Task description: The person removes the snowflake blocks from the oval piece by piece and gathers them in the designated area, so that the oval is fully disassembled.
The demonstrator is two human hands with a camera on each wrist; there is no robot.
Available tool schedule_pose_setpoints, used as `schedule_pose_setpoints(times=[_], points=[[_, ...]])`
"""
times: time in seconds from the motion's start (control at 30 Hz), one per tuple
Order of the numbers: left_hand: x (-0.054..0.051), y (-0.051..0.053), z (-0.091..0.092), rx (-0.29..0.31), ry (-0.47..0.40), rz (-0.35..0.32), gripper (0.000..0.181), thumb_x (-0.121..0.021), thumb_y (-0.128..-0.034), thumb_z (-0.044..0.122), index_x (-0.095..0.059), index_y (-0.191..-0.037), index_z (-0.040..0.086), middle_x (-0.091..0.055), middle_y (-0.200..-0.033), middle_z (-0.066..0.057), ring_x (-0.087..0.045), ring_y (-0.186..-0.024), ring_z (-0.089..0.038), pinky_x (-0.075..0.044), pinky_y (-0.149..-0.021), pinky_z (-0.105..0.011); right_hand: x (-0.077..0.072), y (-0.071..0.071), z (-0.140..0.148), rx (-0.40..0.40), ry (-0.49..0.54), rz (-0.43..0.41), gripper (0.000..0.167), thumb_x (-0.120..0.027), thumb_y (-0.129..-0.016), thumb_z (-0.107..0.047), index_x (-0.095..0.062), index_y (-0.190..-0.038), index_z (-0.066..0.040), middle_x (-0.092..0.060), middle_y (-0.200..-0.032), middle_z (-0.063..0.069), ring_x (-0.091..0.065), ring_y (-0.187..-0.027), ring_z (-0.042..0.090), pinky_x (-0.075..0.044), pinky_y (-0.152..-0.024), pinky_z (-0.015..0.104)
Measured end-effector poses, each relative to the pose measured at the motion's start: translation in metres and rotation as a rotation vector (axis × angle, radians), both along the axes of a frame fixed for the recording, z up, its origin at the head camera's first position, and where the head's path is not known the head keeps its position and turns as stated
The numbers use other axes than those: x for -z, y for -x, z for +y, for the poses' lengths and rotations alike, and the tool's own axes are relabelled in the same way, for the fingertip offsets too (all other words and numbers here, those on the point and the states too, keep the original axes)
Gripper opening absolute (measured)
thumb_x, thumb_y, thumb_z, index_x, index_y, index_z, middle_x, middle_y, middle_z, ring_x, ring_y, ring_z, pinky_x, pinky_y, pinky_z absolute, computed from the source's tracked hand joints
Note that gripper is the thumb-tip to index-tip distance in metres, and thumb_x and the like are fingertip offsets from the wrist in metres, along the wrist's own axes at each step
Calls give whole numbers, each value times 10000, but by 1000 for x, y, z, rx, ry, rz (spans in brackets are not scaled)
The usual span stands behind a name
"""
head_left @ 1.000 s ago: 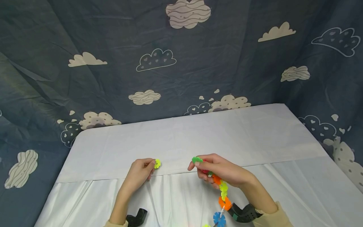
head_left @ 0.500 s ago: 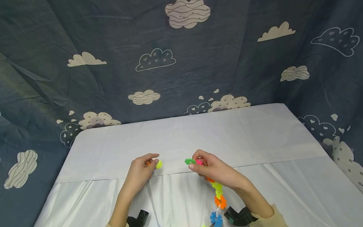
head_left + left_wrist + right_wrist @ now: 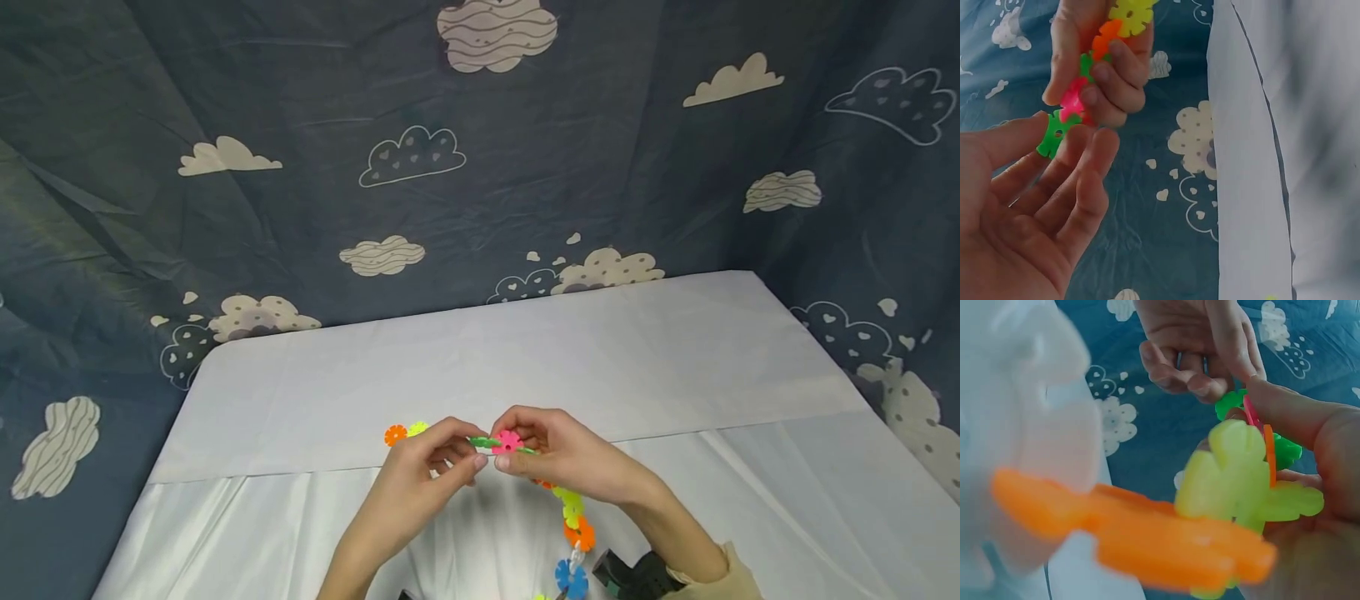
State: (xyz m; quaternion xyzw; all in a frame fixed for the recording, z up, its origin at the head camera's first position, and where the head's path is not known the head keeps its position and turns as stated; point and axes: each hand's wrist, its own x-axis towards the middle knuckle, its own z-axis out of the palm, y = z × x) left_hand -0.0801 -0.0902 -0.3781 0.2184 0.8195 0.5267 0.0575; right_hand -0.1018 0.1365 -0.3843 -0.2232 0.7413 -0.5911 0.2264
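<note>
A chain of joined, notched plastic discs hangs from my right hand (image 3: 573,454), which pinches it near the pink disc (image 3: 507,442). At the chain's end is a green disc (image 3: 1059,134), held by the thumb and fingers of my left hand (image 3: 1029,206). Down from the right hand run yellow discs (image 3: 572,507), an orange disc (image 3: 579,534), a clear piece and a blue disc (image 3: 572,578). Close to the right wrist camera, an orange disc (image 3: 1166,544) and a yellow one (image 3: 1222,475) look large.
On the white-covered table (image 3: 480,367), an orange disc (image 3: 395,435) and a yellow disc (image 3: 417,428) lie just beyond my left hand. A dark cloud-patterned cloth (image 3: 300,217) stands behind the table. Part of a yellow piece shows at the bottom edge of the head view.
My left hand has moved right from beside the loose yellow disc to the chain's green end disc, uncovering the loose orange disc. My right hand has brought the chain slightly left.
</note>
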Motion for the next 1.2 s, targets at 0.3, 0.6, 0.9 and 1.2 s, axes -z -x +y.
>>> schedule_pose_setpoints(times=[0.3,0.6,0.9,1.2], points=[[8,1,1,31,156,230,90,-567,-1001,342,-598,-992,258,-551,-777,178,-498,-625,-33,-459,-566,-223,-2,-6,-7,16,34,3,272,-728,-912,-251,-605,-1122,-130,-632,-880,55,-556,-683,208,-500,-618,312],[7,2,-5,71,91,430,92,-577,-1010,176,-628,-948,220,-525,-767,110,-467,-661,-9,-434,-575,-173,1,-5,-8,-94,149,-78,170,-568,-1015,-193,-610,-1040,-30,-613,-840,142,-540,-693,251,-486,-626,260],[6,4,-8,81,109,378,114,-568,-1016,241,-604,-908,247,-493,-766,175,-478,-680,-1,-448,-585,-205,3,-8,-14,-63,196,-36,170,-551,-1021,-175,-527,-1139,-54,-606,-852,173,-533,-689,291,-482,-613,274],[9,5,-9,133,40,331,99,-586,-1007,221,-628,-926,260,-538,-781,155,-511,-704,-17,-451,-585,-221,5,-4,-10,-8,261,-40,132,-564,-993,-96,-617,-1092,-27,-689,-937,174,-633,-866,310,-503,-749,364]])
